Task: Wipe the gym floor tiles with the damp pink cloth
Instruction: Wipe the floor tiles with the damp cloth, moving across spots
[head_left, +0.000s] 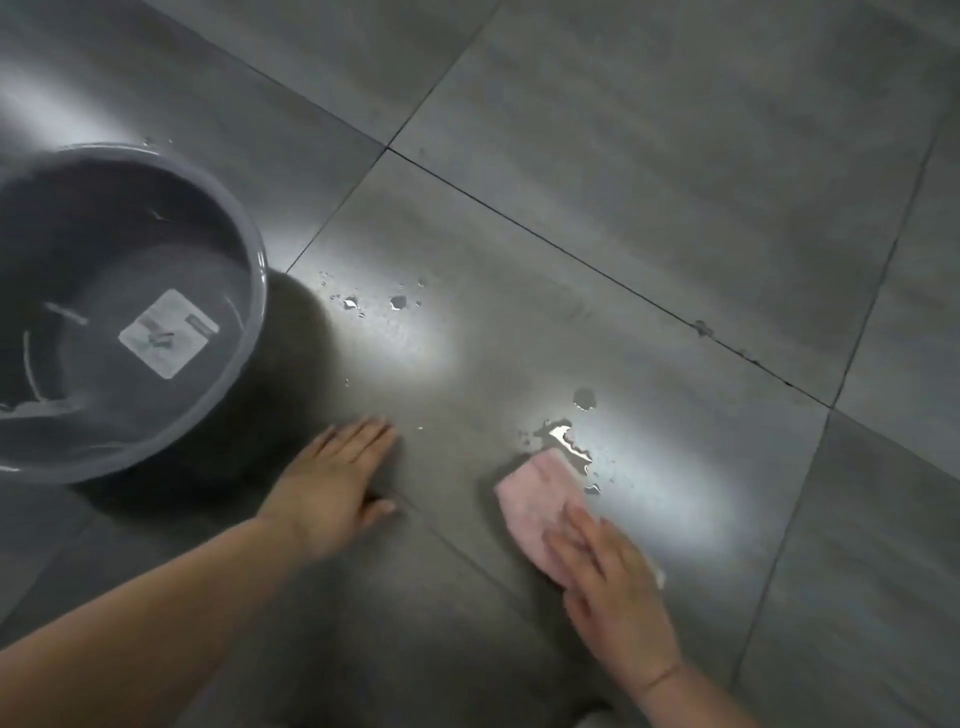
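Head view: pink cloth (540, 506) flat beneath open right grip (605, 577), left grip (332, 483) splayed alongside.

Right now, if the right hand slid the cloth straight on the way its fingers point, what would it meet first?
The right hand points up-left; the cloth would first meet the puddle at its far edge.

Grey plastic basin (124, 312) at the left, round, shallow water inside, a white square label (169, 332) stuck flat on its bottom. Just right of the basin, scattered water droplets (397, 302); farther right and well apart from it, a small glinting puddle (563, 439).
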